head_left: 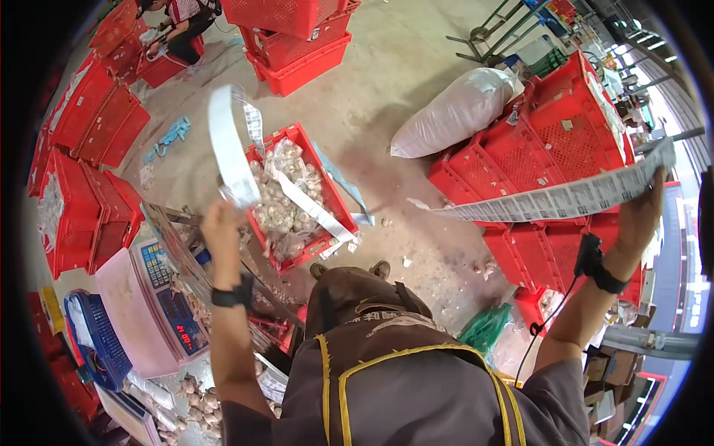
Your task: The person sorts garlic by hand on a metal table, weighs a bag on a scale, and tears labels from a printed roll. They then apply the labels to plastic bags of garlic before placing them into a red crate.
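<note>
Left hand (222, 221) and right hand (644, 214) each grip closed around the label strip (565, 199).

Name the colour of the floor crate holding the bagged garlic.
The crate is red, clearest in the head view.

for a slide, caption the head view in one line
Left hand and right hand hold long white printed label strips over a red plastic crate of bagged garlic.

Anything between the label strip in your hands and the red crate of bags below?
Nothing visible. Left hand and right hand hold the label strip in open air over the red crate; its bags lie uncovered.
</note>
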The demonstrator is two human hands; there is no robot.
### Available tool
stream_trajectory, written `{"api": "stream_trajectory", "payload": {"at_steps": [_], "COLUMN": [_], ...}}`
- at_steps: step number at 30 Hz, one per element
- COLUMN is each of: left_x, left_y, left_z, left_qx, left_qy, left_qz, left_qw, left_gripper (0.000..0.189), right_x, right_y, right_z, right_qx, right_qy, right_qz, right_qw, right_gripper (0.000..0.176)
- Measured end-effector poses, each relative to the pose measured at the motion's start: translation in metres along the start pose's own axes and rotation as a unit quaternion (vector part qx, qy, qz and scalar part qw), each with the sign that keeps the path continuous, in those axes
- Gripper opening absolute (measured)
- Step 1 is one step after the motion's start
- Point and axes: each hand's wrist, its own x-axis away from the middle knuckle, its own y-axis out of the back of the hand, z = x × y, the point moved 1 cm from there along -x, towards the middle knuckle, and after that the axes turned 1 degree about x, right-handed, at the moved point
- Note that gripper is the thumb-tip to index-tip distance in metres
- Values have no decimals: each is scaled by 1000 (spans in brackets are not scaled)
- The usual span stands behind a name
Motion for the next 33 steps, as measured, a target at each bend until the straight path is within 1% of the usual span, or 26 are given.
{"api": "stream_trajectory", "payload": {"at_steps": [1,2,3,4,5,6,7,8,9,11,12,13,14,15,16,17,19,20,21,22,25,28,29,30,32,33], "left_x": [23,39,57,71,89,104,115,125,133,141,141,142,142,139,140,140,141,143,145,144,145,146,146,145,145,147], "left_y": [-4,-2,0,6,10,14,21,30,42,55,60,62,64,63,63,63,65,70,69,68,71,74,75,75,75,75], "left_z": [7,27,37,49,56,56,60,66,76,97,100,103,104,78,78,82,106,103,97,92,82,51,45,44,42,42], "left_qx": [31,48,24,-17,-19,-15,-37,-59,-59,-117,-108,-124,-141,-205,-201,-207,-220,-219,-203,-186,-191,-192,-182,-184,-216,-218], "left_qy": [2,56,79,70,114,111,120,129,129,169,162,162,164,123,120,101,64,64,61,56,58,65,77,77,6,7], "left_qz": [21,36,50,93,98,129,151,171,171,193,189,212,234,241,231,227,219,204,227,250,235,229,234,232,239,240], "left_qw": [999,997,995,993,988,985,981,975,975,960,963,956,948,941,944,946,948,952,951,949,951,952,952,952,947,946], "left_gripper": [18,19,18,17,17,18,18,18,18,17,17,17,17,18,18,19,20,20,21,21,21,21,21,21,23,23], "right_x": [-1,-3,-9,-15,-18,-22,-25,-39,-52,-98,-123,-143,-101,-57,-49,-56,-43,-11,14,27,55,69,67,65,62,56], "right_y": [-19,-45,-65,-85,-111,-137,-159,-171,-182,-210,-232,-255,-304,-355,-377,-392,-432,-453,-470,-485,-514,-534,-540,-545,-554,-558], "right_z": [-7,-16,-25,-36,-43,-50,-60,-66,-72,-80,-83,-83,-70,-56,-55,-60,-64,-64,-63,-63,-61,-49,-47,-46,-42,-43], "right_qx": [-10,-19,-31,-44,-60,-77,-44,54,147,299,150,-2,-54,-123,-110,-258,-380,-273,-154,-159,-191,-185,-198,-200,-215,-212], "right_qy": [-5,-9,-16,-24,-38,-52,1,83,167,285,198,99,-6,-99,-77,-273,-459,-300,-120,-118,-141,-139,-137,-137,-158,-156], "right_qz": [27,52,84,115,155,195,212,231,233,234,379,508,432,336,340,397,440,425,384,396,470,488,519,519,524,537], "right_qw": [1000,998,996,992,985,976,976,968,947,880,892,856,900,929,931,837,671,809,902,897,850,842,820,820,809,801], "right_gripper": [36,34,34,34,29,24,28,30,32,31,28,27,27,27,27,27,27,27,27,27,29,31,33,33,34,35]}}
